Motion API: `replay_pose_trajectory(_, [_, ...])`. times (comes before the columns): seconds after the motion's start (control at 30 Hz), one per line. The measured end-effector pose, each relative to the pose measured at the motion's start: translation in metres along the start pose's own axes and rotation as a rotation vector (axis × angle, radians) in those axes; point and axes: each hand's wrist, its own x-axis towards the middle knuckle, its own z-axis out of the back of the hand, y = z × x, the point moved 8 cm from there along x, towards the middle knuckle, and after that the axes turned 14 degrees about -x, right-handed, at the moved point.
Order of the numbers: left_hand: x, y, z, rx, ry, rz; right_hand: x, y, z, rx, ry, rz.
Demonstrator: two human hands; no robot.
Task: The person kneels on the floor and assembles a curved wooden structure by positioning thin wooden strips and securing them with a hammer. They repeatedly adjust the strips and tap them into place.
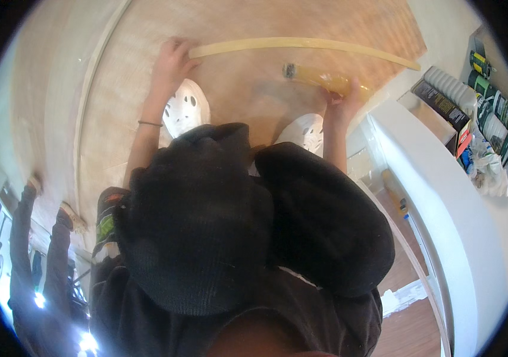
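A long, thin pale wooden strip (289,43) runs across the wooden board in front of me, bowed in this view. At its left end is my left hand (172,64), its fingers closed on the tip. My right hand (344,106) grips a yellowish, bottle-like cylinder (319,80). That cylinder lies almost level below the strip, its dark end pointing left. Blur keeps its exact kind from showing. Beneath both hands spreads the light brown wooden board (236,80).
White clogs (187,110) are on my feet, on the board. At right, a white ledge (438,172) curves past a dark box (441,104), containers (495,98) and a plastic bag (492,172). Another person's legs (57,256) stand at lower left.
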Motion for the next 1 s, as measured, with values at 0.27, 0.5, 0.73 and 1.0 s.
replay_pose_trajectory(0.27, [-0.003,-0.009,-0.036,-0.496,0.041,0.291,0.010,0.010,-0.057,-0.032,0.148,0.047])
replay_pose_trajectory(0.5, [0.001,-0.022,-0.031,-0.665,-0.026,0.202,0.020,0.010,-0.057,-0.076,0.101,0.026])
replay_pose_trajectory(0.73, [-0.002,-0.042,-0.042,-1.280,0.008,0.385,0.021,0.020,-0.052,-0.110,0.071,0.102])
replay_pose_trajectory(1.0, [0.007,-0.058,-0.042,-1.300,0.012,0.427,0.022,0.033,-0.042,-0.113,0.068,0.202])
